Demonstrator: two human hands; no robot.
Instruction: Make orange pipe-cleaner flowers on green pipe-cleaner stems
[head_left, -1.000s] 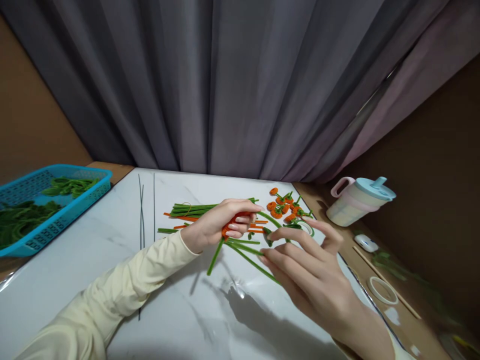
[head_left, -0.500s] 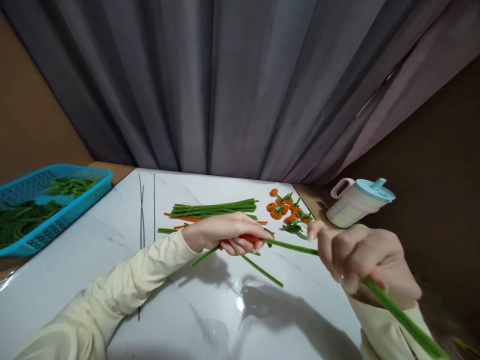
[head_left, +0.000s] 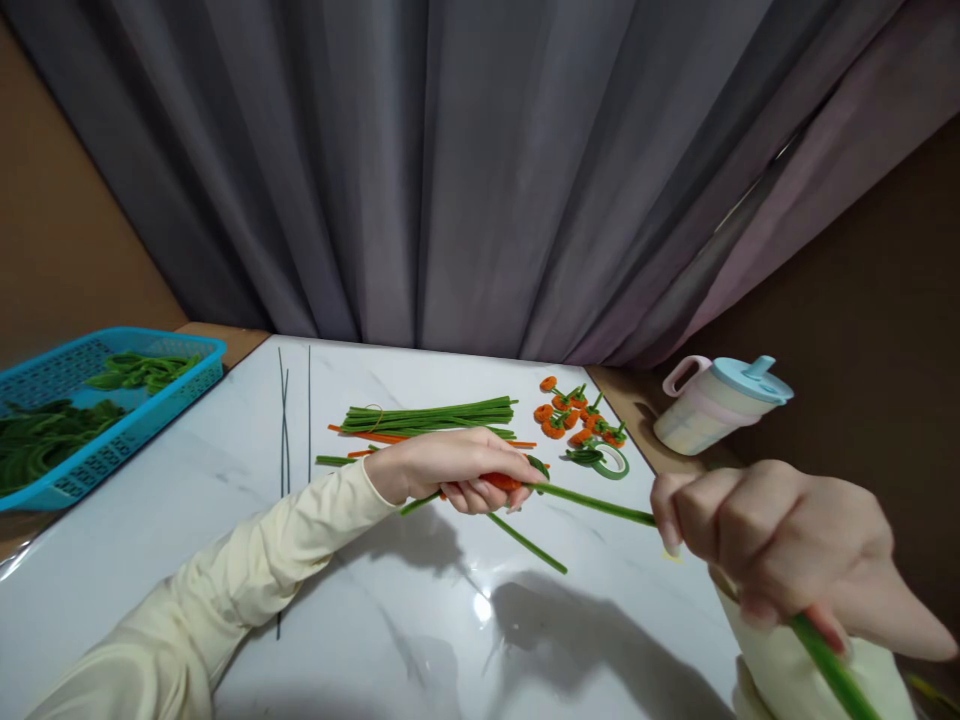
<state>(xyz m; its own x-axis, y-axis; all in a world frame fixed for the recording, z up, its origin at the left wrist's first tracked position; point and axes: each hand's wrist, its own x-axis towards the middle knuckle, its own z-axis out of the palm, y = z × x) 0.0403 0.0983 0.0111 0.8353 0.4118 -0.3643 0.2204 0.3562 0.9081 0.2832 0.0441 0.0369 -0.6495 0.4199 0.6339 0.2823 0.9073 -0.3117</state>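
My left hand point(head_left: 457, 462) is closed around an orange fuzzy piece point(head_left: 501, 481) and one end of a green pipe cleaner point(head_left: 596, 502), above the white tabletop. The pipe cleaner runs taut to the right. My right hand point(head_left: 795, 535), nearer the camera, is closed round its other part, and the tail sticks out below my fist. How the orange piece joins the green stem is hidden by my left fingers. Beyond my left hand lies a bundle of green pipe cleaners point(head_left: 435, 414), with orange pipe cleaners point(head_left: 367, 435) beside it. A loose green pipe cleaner point(head_left: 529, 543) shows below that hand.
Several orange pipe-cleaner flowers point(head_left: 555, 428) and a roll of green tape point(head_left: 619, 462) lie at the back right. Thin dark wires point(head_left: 284, 430) lie left of the bundle. A blue basket point(head_left: 180, 385) holds green fuzzy leaves. A lidded cup point(head_left: 690, 420) stands at right, a curtain point(head_left: 465, 180) behind.
My right hand has moved right and slightly down, drawing the green pipe cleaner along. Its short end left of my left hand now shows less. The tape roll is more exposed.
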